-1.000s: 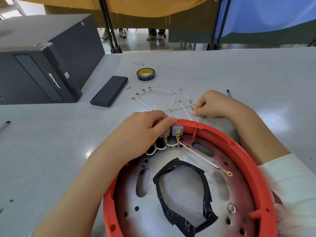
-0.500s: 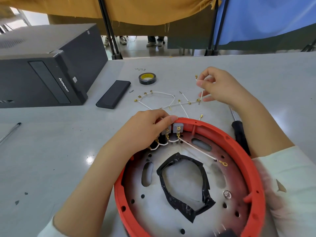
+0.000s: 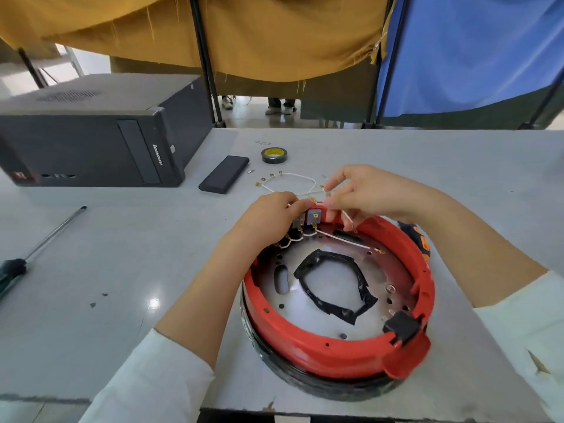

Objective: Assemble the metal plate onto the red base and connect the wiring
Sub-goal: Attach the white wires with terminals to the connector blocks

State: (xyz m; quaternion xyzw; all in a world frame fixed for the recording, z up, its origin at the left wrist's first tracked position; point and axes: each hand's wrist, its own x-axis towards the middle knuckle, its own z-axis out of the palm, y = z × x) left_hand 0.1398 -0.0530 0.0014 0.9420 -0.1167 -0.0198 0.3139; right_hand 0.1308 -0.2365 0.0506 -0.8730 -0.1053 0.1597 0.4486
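Right hand (image 3: 363, 193) pinches a loose white wire (image 3: 348, 219) at frame centre; left hand (image 3: 274, 212) grips the terminal blocks (image 3: 314, 215) on the red base (image 3: 320, 352). Risk: lug misses, or wire snags neighbours.

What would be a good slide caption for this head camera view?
Right hand pinches a short white wire over the red base while the left hand rests on the terminal blocks at the rim.

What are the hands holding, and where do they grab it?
The right hand pinches a white wire near its upper end; the rest dangles. The left hand grips the grey blocks at the red base's rim.
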